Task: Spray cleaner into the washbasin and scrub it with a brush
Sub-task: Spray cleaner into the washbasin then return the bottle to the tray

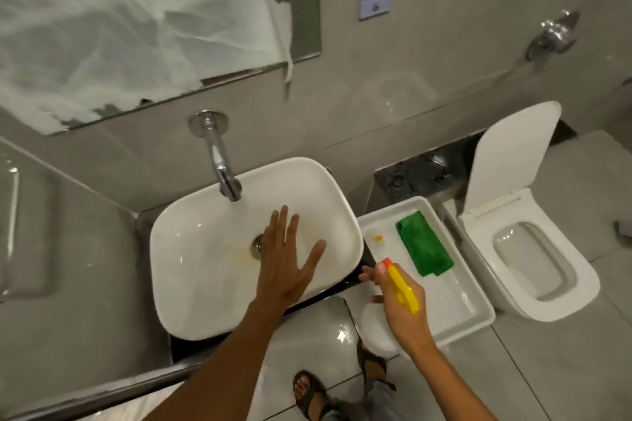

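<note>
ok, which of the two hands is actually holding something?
The right hand, gripping the spray bottle with the yellow trigger head over the white tray. The left hand is empty, fingers spread flat over the washbasin.

Left hand (285, 261) spread over washbasin (191, 270), right hand (398, 301) apparently gripping spray bottle (403, 287)

Washbasin (205, 270): glossy white ceramic, yellowish stain by drain. Faucet (222, 164): polished chrome. Spray bottle (403, 287): yellow plastic trigger head in right hand (400, 304). Cloth (424, 243): green, fuzzy. Tray (478, 304): smooth white plastic.
</note>
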A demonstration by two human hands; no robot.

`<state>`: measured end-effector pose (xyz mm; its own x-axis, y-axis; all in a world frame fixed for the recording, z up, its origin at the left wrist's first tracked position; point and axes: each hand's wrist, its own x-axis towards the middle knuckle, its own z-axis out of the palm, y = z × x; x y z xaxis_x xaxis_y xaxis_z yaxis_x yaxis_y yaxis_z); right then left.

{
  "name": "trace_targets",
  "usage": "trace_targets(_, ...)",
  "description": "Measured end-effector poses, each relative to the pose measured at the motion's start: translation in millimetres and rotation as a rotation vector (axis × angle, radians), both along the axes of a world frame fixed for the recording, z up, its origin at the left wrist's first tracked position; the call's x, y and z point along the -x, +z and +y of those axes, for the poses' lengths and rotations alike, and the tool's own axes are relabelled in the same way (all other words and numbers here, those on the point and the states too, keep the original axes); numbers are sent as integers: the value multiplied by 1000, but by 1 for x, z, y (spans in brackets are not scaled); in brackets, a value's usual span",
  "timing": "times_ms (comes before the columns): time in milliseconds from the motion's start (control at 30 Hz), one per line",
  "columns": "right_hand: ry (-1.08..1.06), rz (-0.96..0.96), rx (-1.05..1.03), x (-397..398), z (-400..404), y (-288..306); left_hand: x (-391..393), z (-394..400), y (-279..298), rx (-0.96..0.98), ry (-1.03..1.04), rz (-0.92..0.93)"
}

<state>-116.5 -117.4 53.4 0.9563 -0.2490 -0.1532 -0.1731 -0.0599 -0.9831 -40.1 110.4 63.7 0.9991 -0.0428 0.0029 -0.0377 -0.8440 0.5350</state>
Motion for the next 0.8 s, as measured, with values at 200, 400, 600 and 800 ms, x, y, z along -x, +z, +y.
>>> trace_targets(200,210,216,-110,13,90,37,29,103,2,-3,254,1)
trace_targets(400,318,385,-101,33,150,45,63,177,-8,-51,429,-1)
trace_targets(600,214,407,-72,43,174,40,66,178,-24,51,598,-20)
trace_targets(800,170,432,-79,41,169,34,67,180,-37,122,642,-53)
